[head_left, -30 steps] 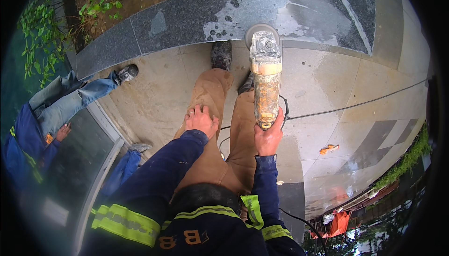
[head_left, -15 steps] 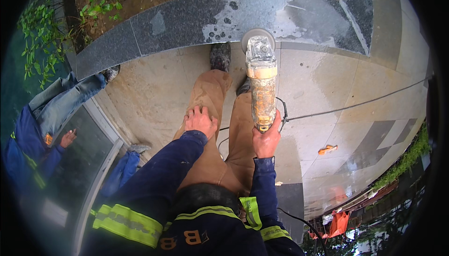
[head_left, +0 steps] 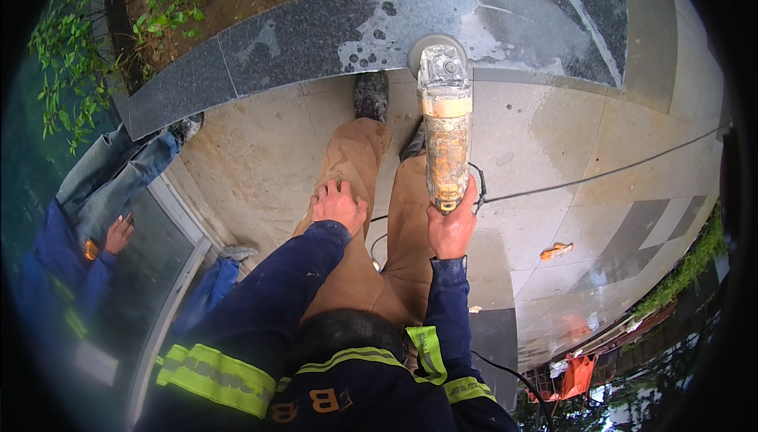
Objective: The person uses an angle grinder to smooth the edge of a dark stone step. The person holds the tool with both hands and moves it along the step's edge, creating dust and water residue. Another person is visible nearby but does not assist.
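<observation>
Right hand [head_left: 452, 227] is wrapped round the back end of a grimy yellow angle grinder [head_left: 448, 148], its disc [head_left: 416, 51] over the front edge of a wet grey stone ledge [head_left: 292, 46]; can't tell if they're touching. Left hand [head_left: 339, 207] is just lying on the brown trousers [head_left: 359, 148], fingers a bit spread, holding nothing. Black cable [head_left: 600, 176] trails across the paving [head_left: 537, 128], plus some small orange thing [head_left: 557, 251].

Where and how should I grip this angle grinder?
Probably around the narrower rear end of the angle grinder, from the person's side, where the right hand wraps it: the long body points away, keeping the disc at the far end, by the stone ledge.
</observation>
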The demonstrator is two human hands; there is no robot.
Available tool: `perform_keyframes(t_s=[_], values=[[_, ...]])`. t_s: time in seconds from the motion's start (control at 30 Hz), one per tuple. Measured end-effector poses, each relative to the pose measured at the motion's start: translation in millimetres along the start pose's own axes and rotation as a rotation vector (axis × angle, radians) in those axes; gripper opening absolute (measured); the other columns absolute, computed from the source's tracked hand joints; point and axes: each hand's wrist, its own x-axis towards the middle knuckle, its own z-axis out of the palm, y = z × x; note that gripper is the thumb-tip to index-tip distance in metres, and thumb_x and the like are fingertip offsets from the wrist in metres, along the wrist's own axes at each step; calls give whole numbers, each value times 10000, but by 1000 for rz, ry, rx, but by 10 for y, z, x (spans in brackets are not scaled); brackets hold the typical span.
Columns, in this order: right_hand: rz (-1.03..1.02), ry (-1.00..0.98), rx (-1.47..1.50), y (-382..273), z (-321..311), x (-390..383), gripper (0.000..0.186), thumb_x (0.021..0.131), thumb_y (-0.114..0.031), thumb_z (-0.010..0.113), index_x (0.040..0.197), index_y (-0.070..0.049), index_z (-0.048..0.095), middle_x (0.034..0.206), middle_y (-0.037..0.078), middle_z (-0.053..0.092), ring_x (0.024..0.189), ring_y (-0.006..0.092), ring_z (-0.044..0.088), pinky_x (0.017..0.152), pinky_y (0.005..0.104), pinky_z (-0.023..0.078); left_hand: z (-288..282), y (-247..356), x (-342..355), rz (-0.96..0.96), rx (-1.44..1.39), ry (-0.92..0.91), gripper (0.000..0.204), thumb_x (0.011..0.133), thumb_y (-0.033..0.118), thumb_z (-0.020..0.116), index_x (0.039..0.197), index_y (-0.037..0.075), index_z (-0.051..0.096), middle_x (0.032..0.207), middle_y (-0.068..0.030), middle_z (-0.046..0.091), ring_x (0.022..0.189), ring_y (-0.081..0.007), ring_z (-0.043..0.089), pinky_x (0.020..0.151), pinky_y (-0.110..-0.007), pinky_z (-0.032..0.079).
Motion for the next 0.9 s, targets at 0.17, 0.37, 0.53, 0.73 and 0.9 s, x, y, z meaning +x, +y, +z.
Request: perform_keyframes(t_s=[0.17, 0.37, 0.53, 0.73, 0.9], values=[[31, -2, -25, 18, -11, -55, 841, 695, 41, 704, 1448, -64, 344, 1115, 271, 656, 1049, 466, 639, 853, 449, 529, -21, 18, 25, -7, -11, 0, 425, 829, 350, 584, 1118, 39, 583, 1175, -187, 540, 1139, -392, 538, 963, -543, 412], [23, 43, 3, -69, -21, 11, 830, 701, 38, 698, 1446, -73, 350, 1104, 277, 656, 1045, 466, 640, 852, 459, 528, -34, -4, -1, -10, -10, -26, 433, 841, 351, 586, 1140, 38, 578, 1206, -189, 529, 1161, -394, 528, 979, -545, 399], [61, -13, -48, -24, 5, -76, 828, 697, 33, 701, 1442, -71, 355, 1105, 266, 661, 1049, 457, 642, 856, 447, 528, -43, 14, 7, -11, -10, -34, 433, 844, 351, 587, 1145, 38, 578, 1212, -187, 527, 1163, -393, 530, 981, -546, 397], [-6, 63, 3, -35, 24, -32, 815, 704, 30, 697, 1438, -73, 358, 1078, 274, 664, 1022, 470, 644, 836, 453, 533, -29, -15, -9, -7, -1, -29, 425, 845, 352, 588, 1135, 41, 580, 1205, -186, 533, 1143, -389, 545, 973, -545, 402], [0, 34, -14, -85, 46, 30, 813, 707, 31, 695, 1440, -75, 359, 1113, 261, 664, 1032, 451, 652, 840, 446, 533, -37, 8, -27, 3, 7, -13, 418, 846, 353, 587, 1124, 42, 584, 1194, -188, 538, 1136, -389, 547, 967, -545, 404]])
